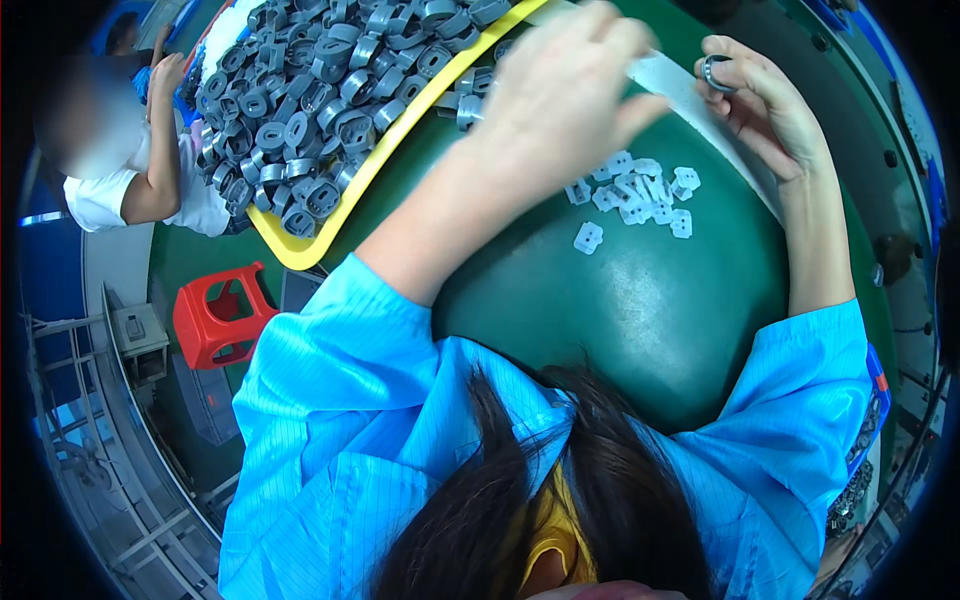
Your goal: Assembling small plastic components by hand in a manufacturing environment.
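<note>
My left hand hovers over the green table, fingers bent and pinching the end of a white paper strip. My right hand holds a small grey ring-shaped part between thumb and forefinger, just above the same strip. A cluster of small white plastic pieces lies on the table below both hands. A yellow tray heaped with several grey ring-shaped parts sits to the left of my left hand.
Another person in a white shirt sits at far left beside the tray. A red plastic stool and a grey metal frame stand on the floor at lower left. A dark conveyor edge curves along the right.
</note>
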Motion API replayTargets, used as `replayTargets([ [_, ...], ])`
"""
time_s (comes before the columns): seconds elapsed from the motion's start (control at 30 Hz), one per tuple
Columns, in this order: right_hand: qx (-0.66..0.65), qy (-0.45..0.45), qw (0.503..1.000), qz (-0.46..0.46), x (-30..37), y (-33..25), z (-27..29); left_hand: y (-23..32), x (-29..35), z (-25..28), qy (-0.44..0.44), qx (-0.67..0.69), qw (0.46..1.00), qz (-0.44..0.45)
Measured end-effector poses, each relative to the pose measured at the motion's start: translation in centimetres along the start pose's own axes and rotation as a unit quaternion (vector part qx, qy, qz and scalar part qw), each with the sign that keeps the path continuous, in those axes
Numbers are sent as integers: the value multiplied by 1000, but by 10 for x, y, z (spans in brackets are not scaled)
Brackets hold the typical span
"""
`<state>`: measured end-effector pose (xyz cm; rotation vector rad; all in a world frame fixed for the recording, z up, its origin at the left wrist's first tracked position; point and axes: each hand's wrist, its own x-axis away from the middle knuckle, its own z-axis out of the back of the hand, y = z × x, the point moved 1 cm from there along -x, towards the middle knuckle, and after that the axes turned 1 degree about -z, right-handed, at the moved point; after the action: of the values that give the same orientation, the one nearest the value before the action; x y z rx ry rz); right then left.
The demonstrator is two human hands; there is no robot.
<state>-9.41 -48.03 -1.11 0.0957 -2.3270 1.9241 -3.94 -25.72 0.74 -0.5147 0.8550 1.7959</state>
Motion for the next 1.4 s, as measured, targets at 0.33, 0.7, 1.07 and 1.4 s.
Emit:
replayTargets([
  [0.33, 599, 221, 711, 294, -8, 5, 8, -34, 24, 9, -76, -320, 944, -20],
  [0.7, 462, 69, 877, 107, 10, 18, -63, -34, 1, -26, -163, -68, 976, 125],
  [1.07, 13, 41, 999, -4, 6, 3, -35, -21, 3, -31, -28, 67, 991, 109],
  [1.4, 377, 109, 894, 215, 8, 5, -52, -10, 3, -23, 48, 196, 973, 111],
])
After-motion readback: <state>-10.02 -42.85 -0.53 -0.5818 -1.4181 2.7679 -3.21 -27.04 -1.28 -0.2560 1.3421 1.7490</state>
